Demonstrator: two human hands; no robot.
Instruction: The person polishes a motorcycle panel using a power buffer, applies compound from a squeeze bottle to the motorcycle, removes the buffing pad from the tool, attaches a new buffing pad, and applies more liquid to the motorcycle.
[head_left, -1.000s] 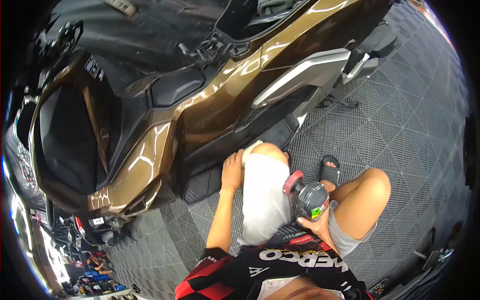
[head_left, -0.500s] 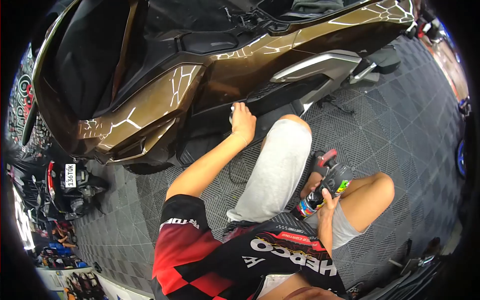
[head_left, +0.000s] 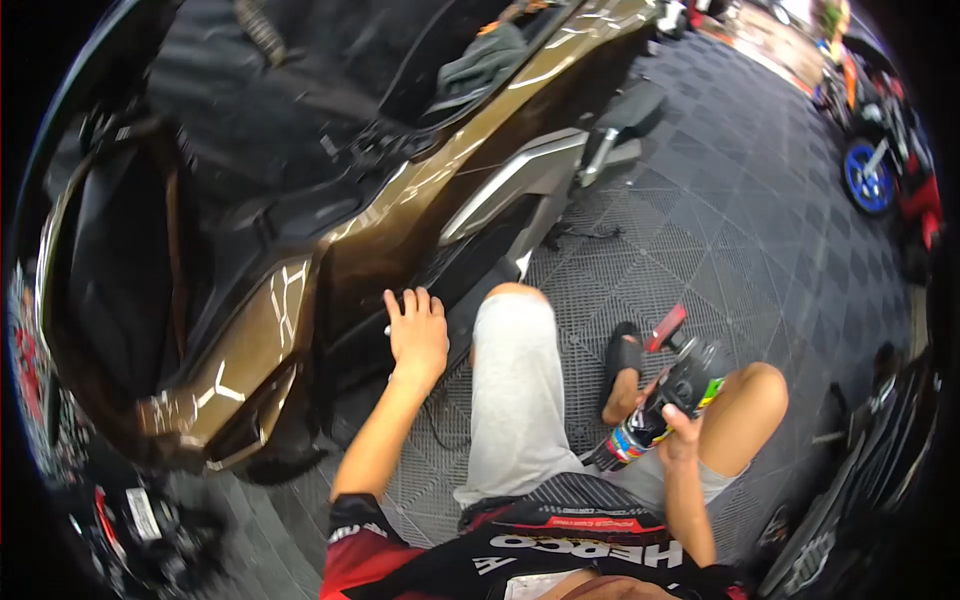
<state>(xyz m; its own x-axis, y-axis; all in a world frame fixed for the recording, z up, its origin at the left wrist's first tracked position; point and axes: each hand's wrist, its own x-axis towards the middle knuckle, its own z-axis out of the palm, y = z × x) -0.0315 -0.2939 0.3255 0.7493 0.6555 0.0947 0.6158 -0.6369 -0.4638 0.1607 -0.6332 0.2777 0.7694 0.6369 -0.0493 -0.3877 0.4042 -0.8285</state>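
Observation:
My left hand (head_left: 416,335) lies against the dark lower side of a brown-gold scooter (head_left: 365,235), just below its glossy panel. Its fingers are stretched and spread. Beside the thumb is a small white spot too small to make out. Over my right thigh, my right hand (head_left: 682,432) is wrapped around a black spray bottle (head_left: 655,420) with bright coloured labels and a red trigger-like top (head_left: 667,327). The bottle is tilted. Whether a second container is held with it, I cannot tell.
Dark ribbed tiles (head_left: 700,230) cover the floor. A motorcycle with a blue wheel (head_left: 868,177) stands at the far right. Another motorcycle (head_left: 150,530) with a number plate is at lower left. A grey cloth (head_left: 485,65) sits at the scooter's open seat area.
The view has turned, so the scooter appears lower and further left. My left hand's fingers have spread on the scooter's side. My right hand keeps hold of the bottle.

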